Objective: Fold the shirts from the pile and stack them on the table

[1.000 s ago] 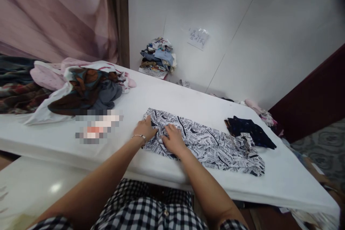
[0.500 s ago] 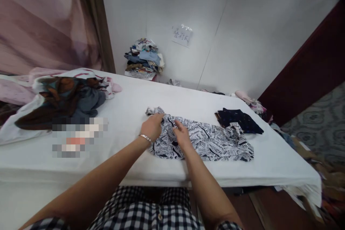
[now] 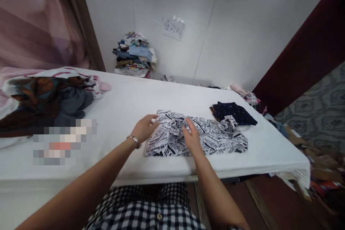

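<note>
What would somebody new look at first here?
Probably the black-and-white cloth covered in words, near the front of the white table, with the left hand at its left end and the right hand by its middle. Next, the messy heap of clothes at the table's left, then the dark cloth behind the wordy one's right end.

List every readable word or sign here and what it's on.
"叠衬衣", handwritten: paper sign on the wall; faint mark before it unclear.
"Newspap…": black-and-white garment.
"…SSIFIEDS": same garment.
Garment's remaining print: mostly too small, creased or blurred.
Clothes pile by the wall: any lettering too small to read.
Pixelated patch at left: unreadable.
</note>
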{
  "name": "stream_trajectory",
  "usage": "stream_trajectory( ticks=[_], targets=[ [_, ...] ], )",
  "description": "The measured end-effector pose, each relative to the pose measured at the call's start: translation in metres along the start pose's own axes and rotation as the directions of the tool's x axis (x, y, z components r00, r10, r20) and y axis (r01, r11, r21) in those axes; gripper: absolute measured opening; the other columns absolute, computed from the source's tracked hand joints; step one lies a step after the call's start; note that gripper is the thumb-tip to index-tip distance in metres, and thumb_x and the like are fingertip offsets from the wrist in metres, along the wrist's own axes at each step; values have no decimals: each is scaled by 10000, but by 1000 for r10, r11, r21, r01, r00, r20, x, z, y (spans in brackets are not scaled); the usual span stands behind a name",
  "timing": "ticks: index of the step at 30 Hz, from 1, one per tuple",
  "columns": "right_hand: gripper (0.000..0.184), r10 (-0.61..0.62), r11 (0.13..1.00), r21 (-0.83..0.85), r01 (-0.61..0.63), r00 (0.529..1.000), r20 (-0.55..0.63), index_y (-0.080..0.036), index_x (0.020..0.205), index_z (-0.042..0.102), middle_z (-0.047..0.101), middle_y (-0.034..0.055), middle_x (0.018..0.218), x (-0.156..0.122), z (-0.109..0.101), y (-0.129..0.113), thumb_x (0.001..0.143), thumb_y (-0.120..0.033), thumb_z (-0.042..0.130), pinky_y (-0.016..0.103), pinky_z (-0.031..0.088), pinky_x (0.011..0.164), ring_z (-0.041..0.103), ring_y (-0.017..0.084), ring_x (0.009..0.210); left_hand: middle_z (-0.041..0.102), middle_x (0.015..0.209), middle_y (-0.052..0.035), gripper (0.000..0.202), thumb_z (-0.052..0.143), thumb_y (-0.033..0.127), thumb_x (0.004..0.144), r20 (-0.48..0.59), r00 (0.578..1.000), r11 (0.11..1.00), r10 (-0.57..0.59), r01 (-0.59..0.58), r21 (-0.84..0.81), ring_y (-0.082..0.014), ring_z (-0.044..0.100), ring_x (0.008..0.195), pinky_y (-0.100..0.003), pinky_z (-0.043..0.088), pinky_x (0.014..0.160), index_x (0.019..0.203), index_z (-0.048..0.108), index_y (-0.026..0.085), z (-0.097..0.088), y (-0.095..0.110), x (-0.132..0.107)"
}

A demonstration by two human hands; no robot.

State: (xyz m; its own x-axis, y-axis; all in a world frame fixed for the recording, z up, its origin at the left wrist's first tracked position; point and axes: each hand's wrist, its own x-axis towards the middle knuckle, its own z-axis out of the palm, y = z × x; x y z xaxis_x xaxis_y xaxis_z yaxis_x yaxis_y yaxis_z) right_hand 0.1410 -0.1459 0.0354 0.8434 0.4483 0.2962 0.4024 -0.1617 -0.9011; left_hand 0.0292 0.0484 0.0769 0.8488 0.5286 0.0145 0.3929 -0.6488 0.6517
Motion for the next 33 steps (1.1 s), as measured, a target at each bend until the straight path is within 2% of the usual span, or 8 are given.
stream_trajectory(
  ticks=[4, 9, 13, 17, 23, 28, 30, 33],
  targets=[
    [521, -179, 957, -204, 208, 972, 151, -207, 1416, 442, 338, 82, 1538, -1, 13, -18, 926, -384, 443, 492, 223, 1170, 215, 243, 1452, 683, 1143, -170, 645, 457, 580, 816, 75, 963, 965, -259, 256, 50, -246, 683, 905, -328, 523, 741, 1248, 550, 110, 0, -28, 18],
    [543, 19, 839, -476, 264, 860, 510, -152, 1404, 436, 375, 172, 1503, -5, 35, -16, 925, -402, 479, 562, 198, 1127, 266, 332, 1417, 729, 982, -160, 489, 563, 575, 731, 125, 962, 970, -241, 234, 69, -284, 681, 901, -315, 499, 696, 925, 677, 141, 27, -26, 34],
    [514, 51, 789, -544, 284, 853, 519, -142, 1380, 449, 410, 186, 1473, -5, 44, -19, 930, -387, 480, 527, 257, 1101, 322, 325, 1381, 731, 977, -117, 336, 554, 393, 745, 78, 974, 976, -212, 208, 63, -234, 676, 899, -271, 481, 697, 955, 651, 150, 31, -9, 39],
    [524, -45, 843, -431, 321, 840, 540, -166, 1404, 419, 448, 152, 1449, -1, 63, -35, 933, -386, 478, 425, 326, 1087, 390, 255, 1344, 720, 973, -88, 309, 507, 358, 749, -14, 982, 978, -189, 190, 86, -220, 659, 903, -270, 468, 732, 966, 621, 168, -2, -11, 33],
    [632, -148, 874, -259, 412, 731, 666, -208, 1475, 321, 317, 119, 1545, -4, 103, -57, 918, -440, 507, 429, 298, 1126, 283, 247, 1426, 706, 950, -141, 319, 477, 369, 731, -114, 959, 894, -259, 283, 347, -290, 654, 893, -332, 465, 713, 940, 615, 171, -74, -63, 15],
    [520, -137, 824, -249, 508, 607, 783, -212, 1346, 518, 431, 122, 1479, -9, 119, -56, 866, -392, 605, 521, 248, 1139, 334, 294, 1399, 694, 1030, -220, 381, 474, 308, 722, -135, 932, 826, -337, 362, 433, -342, 652, 951, -375, 476, 739, 1027, 615, 128, -87, -86, 4],
    [477, -123, 896, -202, 396, 657, 744, -214, 1295, 575, 494, 111, 1434, -7, 117, -51, 850, -378, 626, 485, 289, 1131, 404, 280, 1359, 683, 1068, -235, 407, 474, 305, 730, -144, 927, 812, -346, 372, 450, -351, 649, 972, -388, 483, 752, 1069, 605, 122, -84, -79, 4],
    [475, -20, 999, 46, -5, 847, 532, -219, 1313, 561, 566, 89, 1368, 1, 106, -43, 872, -396, 576, 397, 418, 1054, 531, 228, 1256, 675, 1091, -232, 441, 502, 319, 740, -169, 938, 830, -303, 347, 438, -354, 644, 995, -406, 490, 774, 1126, 585, 122, -70, -46, 8]
  ],
)
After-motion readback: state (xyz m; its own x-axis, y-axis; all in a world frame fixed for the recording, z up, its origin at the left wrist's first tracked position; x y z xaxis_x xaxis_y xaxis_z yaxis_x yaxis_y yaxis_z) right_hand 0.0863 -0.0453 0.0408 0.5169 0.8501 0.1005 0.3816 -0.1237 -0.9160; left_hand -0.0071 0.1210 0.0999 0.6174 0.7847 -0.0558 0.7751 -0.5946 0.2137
